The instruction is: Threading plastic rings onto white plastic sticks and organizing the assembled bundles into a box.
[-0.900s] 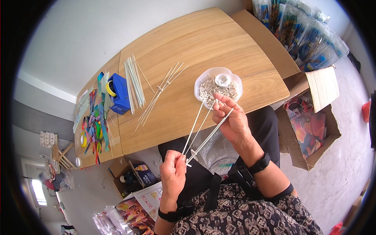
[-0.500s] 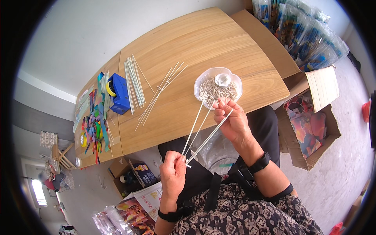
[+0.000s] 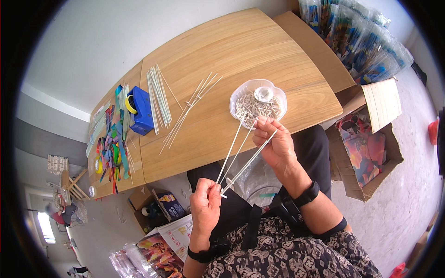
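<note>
My left hand (image 3: pixel 205 204) is closed around the lower ends of several thin white rods (image 3: pixel 252 159), which fan out up and to the right. A small white connector (image 3: pixel 228 182) joins them beside my left fingertips. My right hand (image 3: pixel 277 143) is pinched at the upper end of one rod, close to the near rim of a clear plastic bowl (image 3: pixel 233 111). Other rods pass beside my right fingers. Inside the bowl lie many short white tube pieces (image 3: pixel 255 110) and a small white round piece (image 3: pixel 263 94). Whether my right fingertips also hold a tube piece is hidden.
On the wooden table (image 3: pixel 241 46) lie joined rods (image 3: pixel 189 109), a bundle of loose rods (image 3: pixel 158 97), a blue tape dispenser (image 3: pixel 142 111) and colourful ribbons (image 3: pixel 113 148). An open cardboard box (image 3: pixel 394 160) stands at the right; plastic-wrapped packs (image 3: pixel 357 41) stand behind.
Both hands keep their grip. The upper ends of the rods have shifted very slightly to the right; the things on the table have not moved.
</note>
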Available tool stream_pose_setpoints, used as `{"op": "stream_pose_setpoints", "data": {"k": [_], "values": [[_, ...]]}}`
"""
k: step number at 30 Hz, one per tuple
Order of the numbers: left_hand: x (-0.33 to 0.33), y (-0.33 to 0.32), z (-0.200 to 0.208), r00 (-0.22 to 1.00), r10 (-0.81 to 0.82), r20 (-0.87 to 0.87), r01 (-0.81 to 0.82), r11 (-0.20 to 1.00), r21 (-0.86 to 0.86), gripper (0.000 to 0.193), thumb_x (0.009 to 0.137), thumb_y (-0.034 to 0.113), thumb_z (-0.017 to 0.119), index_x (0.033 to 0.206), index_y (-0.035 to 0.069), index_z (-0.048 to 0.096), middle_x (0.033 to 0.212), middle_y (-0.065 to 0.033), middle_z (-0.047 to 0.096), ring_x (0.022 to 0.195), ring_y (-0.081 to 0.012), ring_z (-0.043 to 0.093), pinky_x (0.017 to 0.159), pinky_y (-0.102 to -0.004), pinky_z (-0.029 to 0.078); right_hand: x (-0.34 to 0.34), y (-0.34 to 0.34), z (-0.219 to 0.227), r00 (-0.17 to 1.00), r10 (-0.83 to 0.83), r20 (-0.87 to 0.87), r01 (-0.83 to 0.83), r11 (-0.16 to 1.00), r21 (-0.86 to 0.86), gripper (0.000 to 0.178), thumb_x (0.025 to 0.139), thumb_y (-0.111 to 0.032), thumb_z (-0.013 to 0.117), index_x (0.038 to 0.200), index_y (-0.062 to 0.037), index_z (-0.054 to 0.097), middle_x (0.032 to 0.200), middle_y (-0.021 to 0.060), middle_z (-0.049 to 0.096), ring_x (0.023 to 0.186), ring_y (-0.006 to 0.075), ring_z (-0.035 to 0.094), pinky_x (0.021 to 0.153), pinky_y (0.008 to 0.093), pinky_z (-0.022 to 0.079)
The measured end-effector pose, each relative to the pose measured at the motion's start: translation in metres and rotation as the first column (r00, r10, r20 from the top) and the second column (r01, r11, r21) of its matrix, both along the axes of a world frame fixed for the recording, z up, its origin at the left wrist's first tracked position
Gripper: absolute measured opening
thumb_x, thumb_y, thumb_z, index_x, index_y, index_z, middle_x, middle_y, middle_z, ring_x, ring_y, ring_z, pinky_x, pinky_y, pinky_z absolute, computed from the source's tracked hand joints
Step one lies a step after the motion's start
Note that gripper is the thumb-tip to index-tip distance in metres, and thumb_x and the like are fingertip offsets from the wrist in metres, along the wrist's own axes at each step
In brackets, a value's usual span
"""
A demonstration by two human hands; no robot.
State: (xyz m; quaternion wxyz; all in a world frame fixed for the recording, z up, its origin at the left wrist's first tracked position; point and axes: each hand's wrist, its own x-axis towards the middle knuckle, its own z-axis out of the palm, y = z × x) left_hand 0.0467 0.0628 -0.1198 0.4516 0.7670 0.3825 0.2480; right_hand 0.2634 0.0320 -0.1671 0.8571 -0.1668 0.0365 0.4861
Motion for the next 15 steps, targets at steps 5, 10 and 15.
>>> {"op": "stream_pose_setpoints", "data": {"k": [5, 10, 15], "values": [[0.0003, 0.0, 0.0015, 1.0, 0.003, -0.025, -0.003, 1.0, 0.007, 0.011, 0.089, 0.003, 0.052, 0.078, 0.003, 0.048, 0.06, 0.0007, 0.048, 0.049, -0.0046, 0.045, 0.045, -0.0196, 0.037, -0.0031, 0.0, 0.0057, 1.0, -0.01, 0.007, 0.01, 1.0, -0.03, 0.01, 0.081, 0.002, 0.061, 0.089, 0.0021, 0.057, 0.083, 0.0126, 0.061, 0.06, 0.01, 0.046, 0.053, 0.02, 0.038], [0.0017, -0.0005, 0.0012, 1.0, 0.0, -0.029, 0.001, 1.0, 0.022, 0.011, 0.089, 0.003, 0.052, 0.078, 0.003, 0.048, 0.06, 0.0006, 0.048, 0.049, -0.0046, 0.045, 0.045, -0.0196, 0.037, -0.0043, -0.0002, 0.0051, 0.999, -0.012, 0.037, 0.014, 0.999, -0.048, 0.009, 0.081, 0.002, 0.061, 0.089, 0.0022, 0.057, 0.083, 0.0119, 0.061, 0.06, 0.01, 0.046, 0.053, 0.0205, 0.038], [0.0002, 0.0007, -0.0013, 1.0, 0.007, -0.013, -0.007, 1.0, 0.005, 0.011, 0.089, 0.004, 0.052, 0.079, 0.003, 0.047, 0.058, -0.001, 0.048, 0.049, -0.0065, 0.045, 0.045, -0.022, 0.037, -0.0066, 0.0004, 0.0076, 0.998, -0.034, 0.044, 0.036, 0.998, -0.045, 0.009, 0.079, 0.003, 0.062, 0.087, 0.0008, 0.058, 0.082, 0.0102, 0.061, 0.059, 0.0097, 0.045, 0.052, 0.0205, 0.038]]}}
